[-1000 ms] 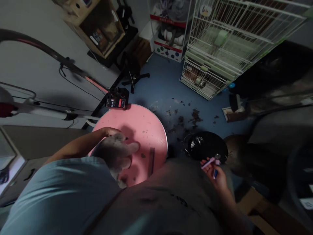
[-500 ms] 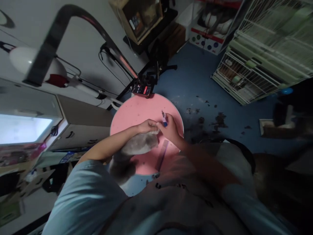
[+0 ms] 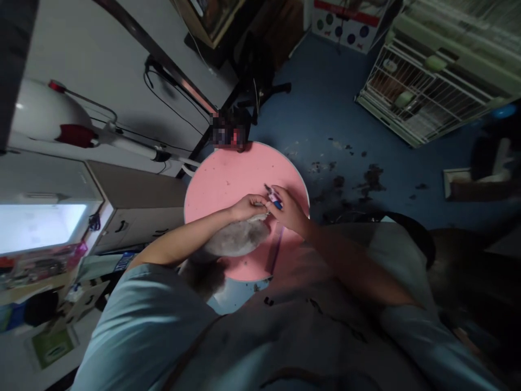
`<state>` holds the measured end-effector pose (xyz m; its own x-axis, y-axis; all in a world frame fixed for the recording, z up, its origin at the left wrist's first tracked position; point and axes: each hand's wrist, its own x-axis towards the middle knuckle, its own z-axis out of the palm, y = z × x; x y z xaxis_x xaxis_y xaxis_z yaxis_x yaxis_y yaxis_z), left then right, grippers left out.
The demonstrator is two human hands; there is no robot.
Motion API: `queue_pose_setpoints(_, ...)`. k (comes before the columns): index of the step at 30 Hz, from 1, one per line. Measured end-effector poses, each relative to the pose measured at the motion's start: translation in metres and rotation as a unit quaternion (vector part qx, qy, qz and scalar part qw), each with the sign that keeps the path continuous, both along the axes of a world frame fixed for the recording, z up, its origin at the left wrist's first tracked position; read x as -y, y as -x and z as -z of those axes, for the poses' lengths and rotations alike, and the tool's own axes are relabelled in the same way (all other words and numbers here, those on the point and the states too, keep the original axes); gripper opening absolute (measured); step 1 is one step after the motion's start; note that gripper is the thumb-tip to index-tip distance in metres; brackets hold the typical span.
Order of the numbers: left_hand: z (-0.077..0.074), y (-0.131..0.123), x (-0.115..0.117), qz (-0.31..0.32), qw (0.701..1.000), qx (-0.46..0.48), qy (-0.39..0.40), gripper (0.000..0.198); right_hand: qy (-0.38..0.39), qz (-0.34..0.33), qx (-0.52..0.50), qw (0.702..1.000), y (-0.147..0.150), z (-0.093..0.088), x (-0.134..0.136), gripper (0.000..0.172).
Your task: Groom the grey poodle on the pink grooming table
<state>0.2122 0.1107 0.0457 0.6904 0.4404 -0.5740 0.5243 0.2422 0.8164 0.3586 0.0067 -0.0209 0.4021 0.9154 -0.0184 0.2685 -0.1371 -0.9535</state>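
Observation:
On a round pink table (image 3: 220, 179) lies a grey furry animal (image 3: 238, 238), seemingly a cat, under my left forearm. The fingers of my left hand (image 3: 249, 206) are closed in a pinch at its pale front paw (image 3: 260, 217), which they partly hide. My right hand (image 3: 290, 210) is closed around small nail clippers (image 3: 274, 197) with a blue and pale pink handle and a dark tip. Its thumb meets my left fingertips at the paw. Nearer my body, a flat comb-like strip with a purple edge (image 3: 275, 251) rests on the table.
A dark clamp with a blurred-out device (image 3: 230, 130) stands at the table's far edge, below a metal arm (image 3: 142, 35). A white lamp-like fixture (image 3: 57, 114) is at left. Dark fur clumps (image 3: 372, 176) litter the blue floor; a wire cage (image 3: 423, 87) stands right.
The camera view has shifted, bringing the table and lamp closer. The clippers have tilted and come closer to my left fingertips. Both hands keep their holds.

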Motion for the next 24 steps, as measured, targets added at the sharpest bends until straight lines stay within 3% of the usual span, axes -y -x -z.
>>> queue_pose_setpoints(4, -0.003, -0.001, 0.000, -0.020, 1.000, 0.001, -0.006, 0.040, 0.026, -0.033, 0.052, 0.998, -0.023, -0.006, 0.010, 0.054)
queue_pose_setpoints(8, -0.005, -0.001, 0.001, -0.019, 1.000, 0.005, -0.011, 0.034, -0.007, -0.113, 0.161, 0.980, -0.039, -0.014, 0.027, 0.055)
queue_pose_setpoints(16, -0.007, 0.001, 0.006, -0.018, 1.000, -0.003, -0.005, 0.024, 0.021, -0.178, 0.299, 0.937, -0.033, -0.034, 0.033, 0.053)
queue_pose_setpoints(24, -0.011, 0.002, 0.008, -0.014, 1.000, -0.019, 0.001, 0.026, 0.058, -0.238, 0.362, 0.899, -0.039, -0.050, 0.034, 0.055)
